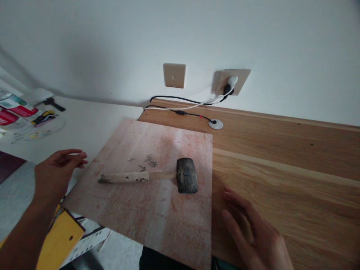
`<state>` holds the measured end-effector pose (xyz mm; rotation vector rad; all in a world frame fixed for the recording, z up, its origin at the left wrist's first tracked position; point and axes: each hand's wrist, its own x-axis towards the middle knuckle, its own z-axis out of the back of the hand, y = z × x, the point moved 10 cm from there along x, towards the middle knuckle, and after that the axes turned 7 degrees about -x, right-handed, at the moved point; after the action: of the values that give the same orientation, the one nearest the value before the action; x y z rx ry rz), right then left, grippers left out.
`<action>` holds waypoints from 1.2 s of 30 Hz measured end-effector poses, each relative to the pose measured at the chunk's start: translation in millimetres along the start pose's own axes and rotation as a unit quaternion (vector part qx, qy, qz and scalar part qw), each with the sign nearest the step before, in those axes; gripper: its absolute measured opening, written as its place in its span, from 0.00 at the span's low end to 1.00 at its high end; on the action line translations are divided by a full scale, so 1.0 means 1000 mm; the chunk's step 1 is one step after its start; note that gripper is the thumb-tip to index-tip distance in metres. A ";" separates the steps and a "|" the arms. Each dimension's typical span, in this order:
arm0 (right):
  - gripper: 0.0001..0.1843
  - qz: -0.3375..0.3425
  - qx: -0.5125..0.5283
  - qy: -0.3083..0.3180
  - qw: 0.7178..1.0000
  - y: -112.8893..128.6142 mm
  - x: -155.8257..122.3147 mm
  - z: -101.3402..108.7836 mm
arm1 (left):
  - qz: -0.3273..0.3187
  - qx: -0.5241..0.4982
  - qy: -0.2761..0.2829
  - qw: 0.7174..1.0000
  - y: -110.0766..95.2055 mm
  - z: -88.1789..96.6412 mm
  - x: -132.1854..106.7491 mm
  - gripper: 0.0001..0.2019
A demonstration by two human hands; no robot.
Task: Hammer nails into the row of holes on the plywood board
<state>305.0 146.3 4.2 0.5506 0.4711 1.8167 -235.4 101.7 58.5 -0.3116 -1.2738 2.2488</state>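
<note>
A rubber mallet (186,176) lies on its side on a thin reddish-brown board (157,213), its worn pale handle pointing left. Several small nails (152,163) are scattered on the board just behind the handle. Off the board's left edge hovers my left hand (60,167), its fingers loosely bent and nothing visible in it. To the right of the board, over the wooden desktop, is my right hand (255,232), thumb and fingers apart and holding nothing. Neither hand touches the mallet.
The board spans a white tabletop (92,112) and a wooden desktop (281,180). Cables run along the wall to a socket (242,80) and a round grommet (215,124). Bottles (17,112) and small tools stand far left. A yellow panel (60,238) shows below.
</note>
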 end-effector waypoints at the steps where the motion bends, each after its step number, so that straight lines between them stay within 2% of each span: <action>1: 0.18 -0.003 -0.002 -0.006 1.000 -0.003 -0.001 0.000 | 0.004 -0.005 -0.002 1.000 0.001 0.000 0.001 0.14; 6: 0.17 -0.011 0.012 -0.015 1.000 -0.009 -0.007 -0.001 | -0.028 0.025 0.016 0.999 -0.003 -0.006 0.002 0.16; 10: 0.17 -0.014 0.040 -0.005 0.999 -0.007 -0.006 -0.003 | -0.023 0.041 0.038 0.998 0.000 -0.012 0.001 0.14; 13: 0.17 -0.025 0.045 -0.011 0.999 -0.009 -0.006 -0.002 | -0.061 0.032 0.050 0.996 -0.004 -0.014 0.004 0.19; 15: 0.17 -0.031 0.042 -0.008 0.999 -0.009 -0.006 -0.002 | -0.065 0.068 0.058 0.994 -0.003 -0.017 0.006 0.22; 19: 0.17 -0.029 0.081 0.028 0.996 -0.002 -0.006 -0.008 | -0.043 0.148 0.085 0.984 -0.005 -0.024 0.003 0.20; 24: 0.20 -0.036 0.223 0.056 0.973 0.015 -0.005 -0.015 | 0.014 0.110 0.098 0.989 -0.007 -0.026 -0.001 0.28; 26: 0.21 -0.046 0.267 0.058 0.961 0.017 -0.005 -0.015 | 0.015 0.126 0.111 0.986 -0.006 -0.027 0.003 0.28; 29: 0.19 -0.070 0.327 0.075 0.939 0.016 -0.005 -0.018 | 0.012 0.072 0.118 0.990 -0.004 -0.030 0.010 0.25; 32: 0.19 -0.093 0.332 0.074 0.936 0.007 -0.005 -0.016 | 0.011 0.045 0.129 0.991 -0.007 -0.036 0.011 0.26; 36: 0.19 -0.105 0.303 0.063 0.945 -0.005 -0.005 -0.007 | -0.039 0.111 0.143 0.983 -0.023 -0.045 -0.002 0.26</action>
<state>306.1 142.9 -5.0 0.7660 1.1535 1.4907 -206.0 142.8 54.0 -0.4714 -0.8643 2.1609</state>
